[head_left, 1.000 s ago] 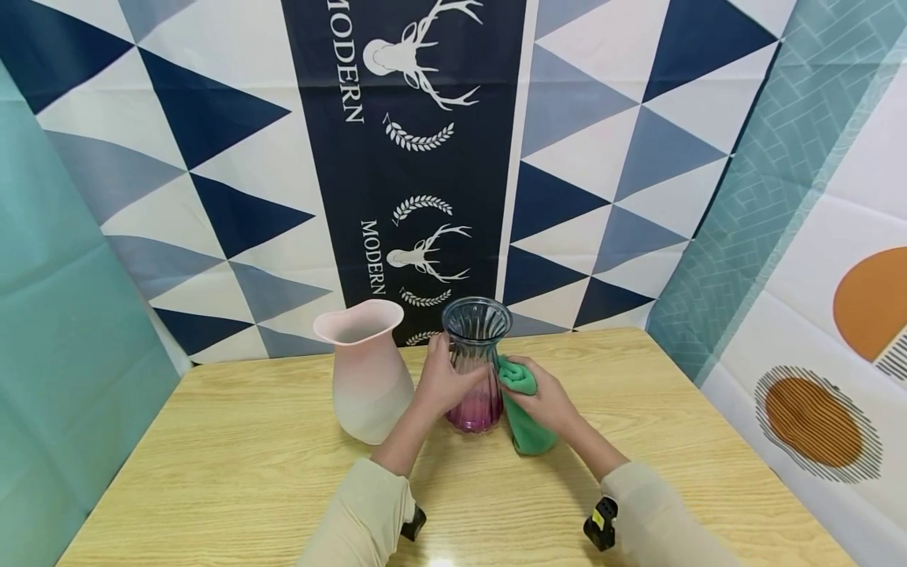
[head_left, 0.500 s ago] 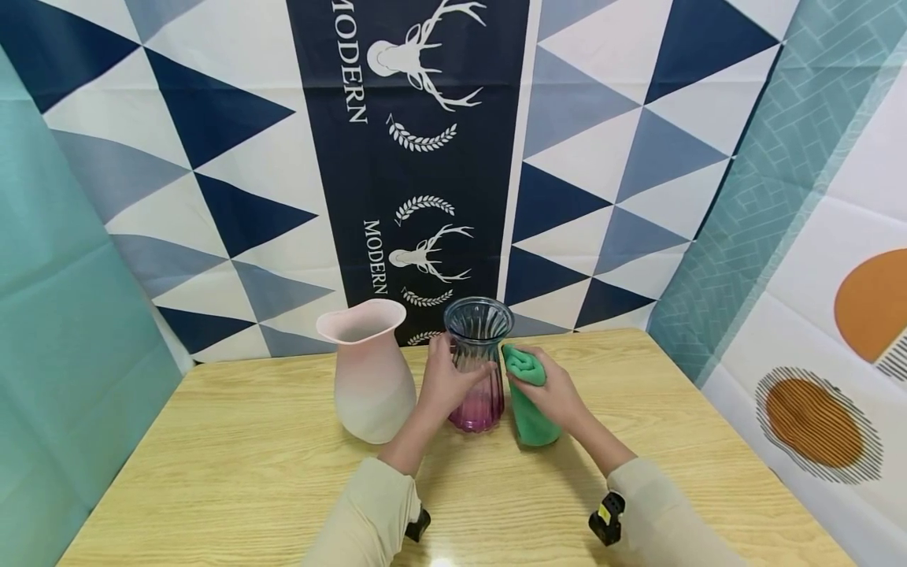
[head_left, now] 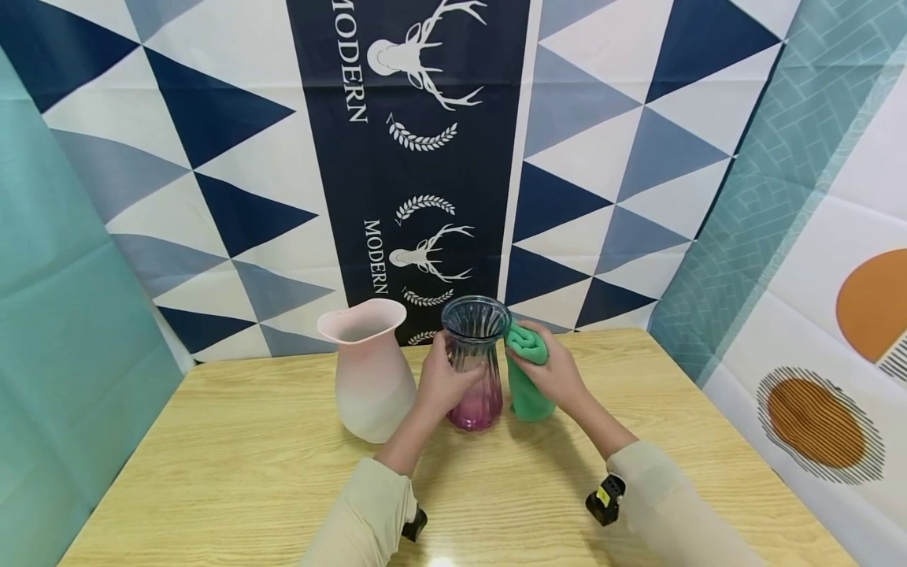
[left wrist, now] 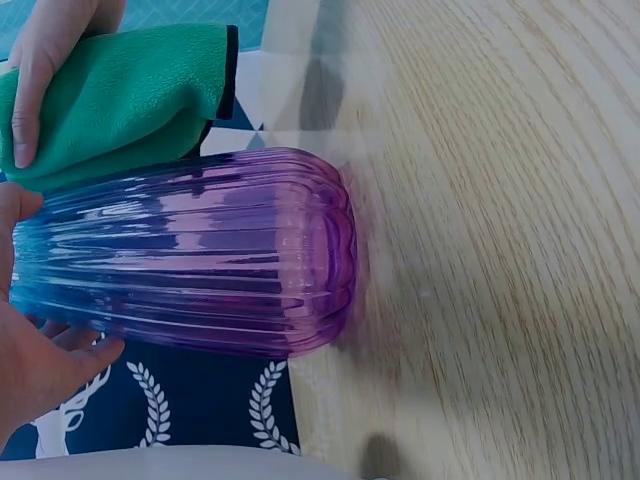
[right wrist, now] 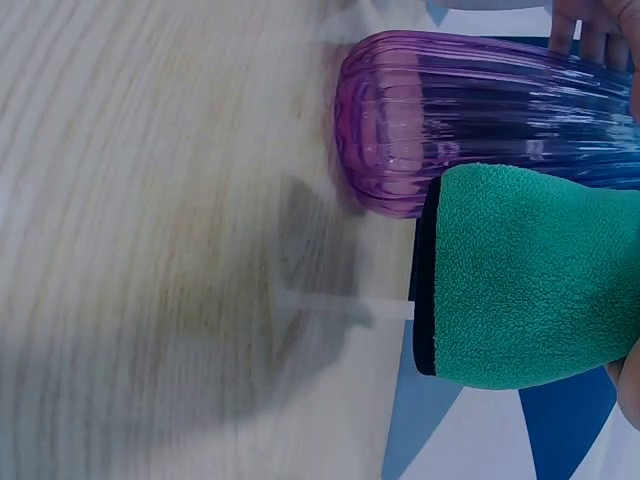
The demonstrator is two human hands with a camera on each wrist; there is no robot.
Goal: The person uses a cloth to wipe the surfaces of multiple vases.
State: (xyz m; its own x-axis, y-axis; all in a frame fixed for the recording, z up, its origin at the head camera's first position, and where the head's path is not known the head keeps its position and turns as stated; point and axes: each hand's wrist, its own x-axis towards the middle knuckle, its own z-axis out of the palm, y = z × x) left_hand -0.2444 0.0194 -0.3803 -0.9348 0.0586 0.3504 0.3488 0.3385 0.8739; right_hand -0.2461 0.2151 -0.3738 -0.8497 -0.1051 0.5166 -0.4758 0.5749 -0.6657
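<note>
A ribbed glass vase (head_left: 476,394), blue at its flared rim and purple at its base, stands upright on the wooden table. My left hand (head_left: 442,381) grips it round the middle from the left, thumb in front. On the vase's other side, my right hand (head_left: 556,370) holds a folded green cloth (head_left: 530,394) against the upper part, just below the rim. Dark edging trims the cloth (left wrist: 150,100) in the left wrist view. In the right wrist view the cloth (right wrist: 530,280) overlaps one side of the vase (right wrist: 430,120), and only a little of my right hand shows.
A pink and white frosted vase (head_left: 372,386) stands close to the left of my left hand. The wooden table (head_left: 234,465) ends at a patterned backdrop (head_left: 425,173) behind both vases. Fabric walls (head_left: 78,315) close in the sides.
The right hand with the cloth moved slightly away from the vase, then up and back against it near the rim. The left hand keeps its hold; the vase barely shifted.
</note>
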